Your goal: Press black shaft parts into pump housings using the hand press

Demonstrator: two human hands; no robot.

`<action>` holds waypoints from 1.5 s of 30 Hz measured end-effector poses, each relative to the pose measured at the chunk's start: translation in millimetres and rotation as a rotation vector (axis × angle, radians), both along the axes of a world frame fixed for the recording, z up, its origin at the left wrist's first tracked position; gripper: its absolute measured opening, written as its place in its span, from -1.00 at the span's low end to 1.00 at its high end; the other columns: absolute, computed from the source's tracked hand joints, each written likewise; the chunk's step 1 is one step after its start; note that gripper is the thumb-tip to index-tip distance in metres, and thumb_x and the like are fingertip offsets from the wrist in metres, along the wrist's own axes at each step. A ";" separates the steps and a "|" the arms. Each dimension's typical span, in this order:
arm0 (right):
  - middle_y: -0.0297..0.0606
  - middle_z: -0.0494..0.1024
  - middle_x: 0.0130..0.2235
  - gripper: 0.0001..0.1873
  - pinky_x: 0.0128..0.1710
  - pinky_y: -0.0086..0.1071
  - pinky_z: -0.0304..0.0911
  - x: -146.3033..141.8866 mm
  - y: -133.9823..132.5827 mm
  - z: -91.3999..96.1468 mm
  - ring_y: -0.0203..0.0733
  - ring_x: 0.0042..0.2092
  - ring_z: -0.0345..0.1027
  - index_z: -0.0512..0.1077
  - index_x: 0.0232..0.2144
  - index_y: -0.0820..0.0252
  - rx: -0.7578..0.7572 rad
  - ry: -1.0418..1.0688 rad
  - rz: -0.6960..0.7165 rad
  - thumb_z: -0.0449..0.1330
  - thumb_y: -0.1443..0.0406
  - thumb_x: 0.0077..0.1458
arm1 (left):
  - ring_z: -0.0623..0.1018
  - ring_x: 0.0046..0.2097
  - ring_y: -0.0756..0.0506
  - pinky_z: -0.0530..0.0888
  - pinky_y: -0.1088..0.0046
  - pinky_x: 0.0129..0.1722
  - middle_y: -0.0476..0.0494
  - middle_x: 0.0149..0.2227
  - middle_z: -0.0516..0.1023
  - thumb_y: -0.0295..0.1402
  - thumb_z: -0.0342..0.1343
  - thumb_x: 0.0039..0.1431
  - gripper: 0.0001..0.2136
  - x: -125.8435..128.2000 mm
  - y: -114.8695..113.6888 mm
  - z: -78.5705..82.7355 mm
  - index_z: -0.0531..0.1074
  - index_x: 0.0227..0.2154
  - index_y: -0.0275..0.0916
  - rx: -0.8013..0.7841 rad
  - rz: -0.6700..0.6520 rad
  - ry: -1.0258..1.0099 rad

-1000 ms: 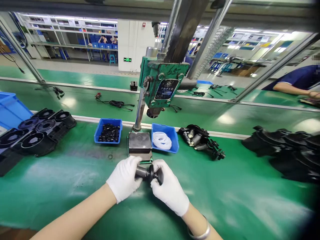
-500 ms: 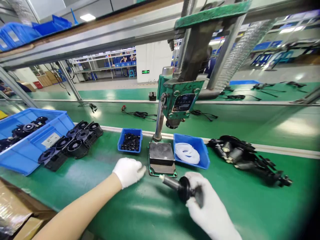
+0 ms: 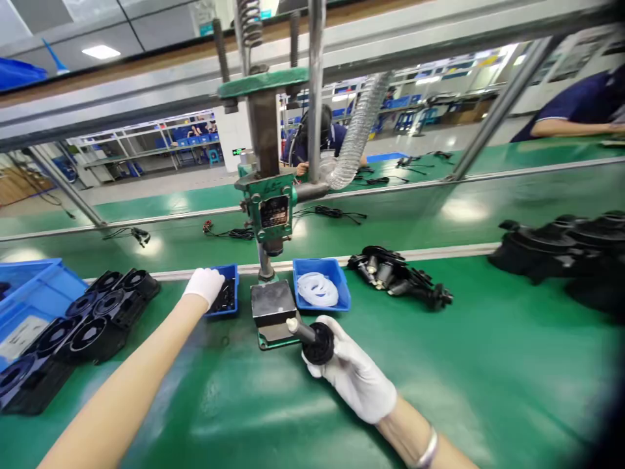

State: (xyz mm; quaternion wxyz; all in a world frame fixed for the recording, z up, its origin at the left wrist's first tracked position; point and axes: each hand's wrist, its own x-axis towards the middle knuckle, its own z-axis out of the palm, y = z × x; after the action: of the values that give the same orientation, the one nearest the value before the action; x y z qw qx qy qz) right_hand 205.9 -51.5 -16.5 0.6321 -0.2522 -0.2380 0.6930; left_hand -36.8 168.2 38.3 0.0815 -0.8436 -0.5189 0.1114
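My right hand (image 3: 349,371), in a white glove, grips a black round-flanged part (image 3: 319,345). A grey cylinder with a pale tip sticks out of it to the upper left, by the front of the press base (image 3: 274,301). My left hand (image 3: 205,284), also gloved, is at the small blue bin (image 3: 234,286) of little black parts (image 3: 224,298). Its fingers are bent down over them, with the tips hidden, so what they pinch cannot be made out. Above the base stands the green press head (image 3: 271,208).
A blue bin with white rings (image 3: 317,290) stands right of the press. Beyond it lie a pile of black and grey parts (image 3: 390,273) and black housings (image 3: 556,247). Black ring-topped housings (image 3: 92,329) and a large blue crate (image 3: 36,303) are at left. A co-worker (image 3: 336,137) sits behind.
My left hand has moved from beside the press base onto the small blue bin. My right hand still holds the flanged part, now more upright. The view has swung right.
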 end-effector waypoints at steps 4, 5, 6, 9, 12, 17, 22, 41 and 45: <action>-0.24 0.42 -0.21 -0.54 -0.42 -0.36 0.14 2.8 0.3 2.9 -0.20 -0.41 0.33 0.24 -0.14 0.08 0.016 0.038 0.060 0.33 0.16 -0.05 | 0.53 -0.05 -0.15 0.45 0.11 0.01 -0.17 -0.12 0.54 -0.29 0.14 0.27 -0.81 3.1 0.9 -1.7 0.47 -0.20 -0.33 0.003 0.029 0.004; -0.24 0.42 -0.20 -0.56 -0.43 -0.37 0.13 3.1 0.2 3.0 -0.20 -0.40 0.33 0.24 -0.16 0.09 0.021 0.043 0.076 0.32 0.16 -0.04 | 0.53 -0.06 -0.15 0.45 0.12 0.00 -0.16 -0.13 0.54 -0.29 0.14 0.27 -0.82 3.8 1.0 -0.7 0.47 -0.20 -0.33 0.003 0.042 -0.013; -0.23 0.42 -0.20 -0.56 -0.43 -0.37 0.13 3.2 0.1 2.8 -0.20 -0.40 0.34 0.23 -0.16 0.10 0.025 0.049 0.088 0.32 0.16 -0.04 | 0.54 -0.07 -0.15 0.45 0.12 0.00 -0.17 -0.14 0.55 -0.31 0.14 0.26 -0.83 4.1 0.8 1.5 0.47 -0.22 -0.33 0.002 0.055 -0.038; -0.26 0.42 -0.21 -0.55 -0.42 -0.36 0.15 2.4 0.5 1.5 -0.19 -0.40 0.34 0.22 -0.14 0.09 0.040 0.055 0.080 0.31 0.17 -0.02 | 0.56 -0.12 -0.21 0.44 0.12 -0.04 -0.27 -0.22 0.56 -0.41 0.13 0.23 -0.89 2.0 -7.4 14.8 0.48 -0.30 -0.38 0.001 0.089 -0.153; -0.29 0.40 -0.24 -0.55 -0.42 -0.33 0.20 0.1 2.7 2.1 -0.19 -0.40 0.33 0.21 -0.12 0.07 0.062 0.022 -0.073 0.31 0.17 -0.01 | 0.56 -0.13 -0.19 0.46 0.24 -0.08 -0.26 -0.17 0.56 -0.32 0.05 0.27 -0.82 0.5 -38.5 28.1 0.45 -0.17 -0.30 -0.011 0.073 -0.391; -0.37 0.33 -0.31 -0.60 -0.42 -0.31 0.31 0.5 9.5 7.0 -0.20 -0.39 0.31 0.18 -0.17 0.04 0.115 -0.156 -0.478 0.27 0.18 0.00 | 0.50 -0.35 0.03 0.46 0.50 -0.29 -0.06 -0.28 0.50 -0.11 0.37 -0.03 -0.60 27.8 -125.4 5.8 0.46 -0.21 -0.23 -0.915 0.217 -1.740; -0.34 0.32 -0.30 -0.66 -0.27 -0.27 0.39 0.8 11.3 7.1 -0.19 -0.33 0.33 0.20 -0.24 0.09 0.142 -0.640 -0.817 0.17 0.34 -0.13 | 0.36 -0.48 0.17 0.37 0.65 -0.43 0.00 -0.40 0.43 -0.22 0.46 -0.11 -0.66 80.4 -178.6 -34.9 0.51 -0.32 -0.27 -1.518 0.458 -2.003; -0.24 0.36 -0.23 -0.70 -0.15 -0.22 0.35 2.9 5.9 10.0 -0.14 -0.21 0.35 0.21 -0.20 0.14 -0.015 -1.002 -1.053 0.06 0.34 -0.08 | 0.42 -0.47 0.03 0.41 0.48 -0.39 0.07 -0.51 0.41 -0.16 0.44 -0.13 -0.67 140.0 -214.9 -54.0 0.45 -0.48 -0.24 -1.128 0.163 -1.941; -0.23 0.33 -0.22 -0.69 -0.10 -0.22 0.33 1.5 7.4 9.1 -0.13 -0.16 0.33 0.20 -0.23 0.12 0.050 -1.085 -1.084 0.06 0.39 -0.11 | 0.40 -0.45 0.07 0.39 0.55 -0.39 0.04 -0.50 0.40 -0.13 0.41 -0.08 -0.67 127.2 -214.7 -53.6 0.52 -0.39 -0.27 -1.276 0.234 -1.923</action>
State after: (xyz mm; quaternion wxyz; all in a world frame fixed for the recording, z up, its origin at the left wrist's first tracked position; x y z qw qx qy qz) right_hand 207.4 -44.1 -7.4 0.6836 -0.6241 -0.3736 0.0598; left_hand 90.4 -46.6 -15.3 -0.7973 -0.4151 -0.2911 -0.3274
